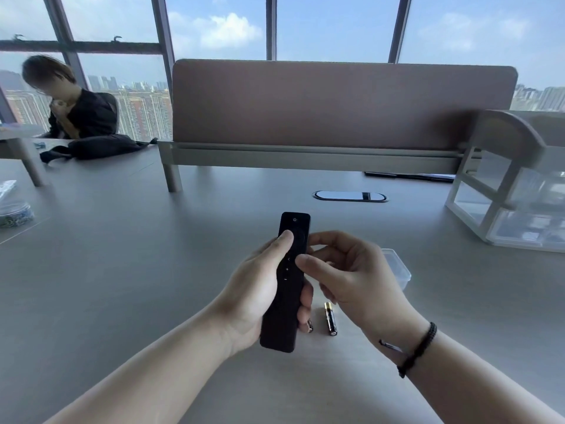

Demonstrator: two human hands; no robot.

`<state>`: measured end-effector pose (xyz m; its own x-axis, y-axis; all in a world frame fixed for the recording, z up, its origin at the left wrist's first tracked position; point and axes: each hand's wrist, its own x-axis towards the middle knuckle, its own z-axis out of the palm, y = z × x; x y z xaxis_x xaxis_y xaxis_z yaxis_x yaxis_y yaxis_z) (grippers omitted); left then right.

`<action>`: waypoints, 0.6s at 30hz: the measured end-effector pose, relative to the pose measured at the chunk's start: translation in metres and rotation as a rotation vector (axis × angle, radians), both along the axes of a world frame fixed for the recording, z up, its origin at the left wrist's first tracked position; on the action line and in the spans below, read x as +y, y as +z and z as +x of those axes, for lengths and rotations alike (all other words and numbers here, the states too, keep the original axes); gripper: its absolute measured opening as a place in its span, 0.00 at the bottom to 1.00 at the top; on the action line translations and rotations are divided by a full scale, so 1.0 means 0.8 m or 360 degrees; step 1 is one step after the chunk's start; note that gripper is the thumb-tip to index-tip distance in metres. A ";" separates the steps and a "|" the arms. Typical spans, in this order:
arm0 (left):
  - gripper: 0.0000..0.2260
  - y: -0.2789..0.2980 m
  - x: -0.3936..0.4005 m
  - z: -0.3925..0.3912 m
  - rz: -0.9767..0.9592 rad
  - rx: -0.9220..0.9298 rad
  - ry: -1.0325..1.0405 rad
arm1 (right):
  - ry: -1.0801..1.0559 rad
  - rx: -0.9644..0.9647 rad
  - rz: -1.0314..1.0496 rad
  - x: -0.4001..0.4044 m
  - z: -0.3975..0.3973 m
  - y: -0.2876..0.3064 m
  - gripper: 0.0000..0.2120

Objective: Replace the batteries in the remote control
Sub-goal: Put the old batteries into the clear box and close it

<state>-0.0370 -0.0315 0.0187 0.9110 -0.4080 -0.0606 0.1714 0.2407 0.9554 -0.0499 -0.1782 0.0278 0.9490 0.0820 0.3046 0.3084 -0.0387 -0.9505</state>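
A slim black remote control (284, 313) is held upright above the grey table (128, 270), button side towards me. My left hand (260, 289) grips its lower half, thumb lying on the round pad near the top. My right hand (351, 276) pinches the remote's right edge with thumb and curled fingers. Two black-and-gold batteries lie on the table below the hands: one (330, 319) in full view, the other (309, 326) mostly hidden behind my left fingers.
A small clear plastic box (397, 267) sits behind my right hand. Clear drawer units (513, 209) stand at the right, a desk divider (336, 105) at the back, a cable grommet (350, 196) beyond the remote. Another person (76, 108) sits far left.
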 end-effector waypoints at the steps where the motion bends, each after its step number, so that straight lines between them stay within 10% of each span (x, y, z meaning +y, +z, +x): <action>1: 0.21 0.001 0.000 0.000 0.0004 -0.0008 0.0002 | -0.0029 0.0006 -0.0028 -0.001 0.003 -0.003 0.05; 18: 0.16 0.002 -0.003 -0.008 0.0114 -0.0288 -0.0098 | -0.0043 0.0046 0.0077 -0.005 0.001 -0.001 0.08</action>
<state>-0.0431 -0.0340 0.0202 0.8833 -0.4635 0.0707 0.0078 0.1653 0.9862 -0.0487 -0.1823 0.0269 0.9591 0.0422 0.2800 0.2803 -0.0004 -0.9599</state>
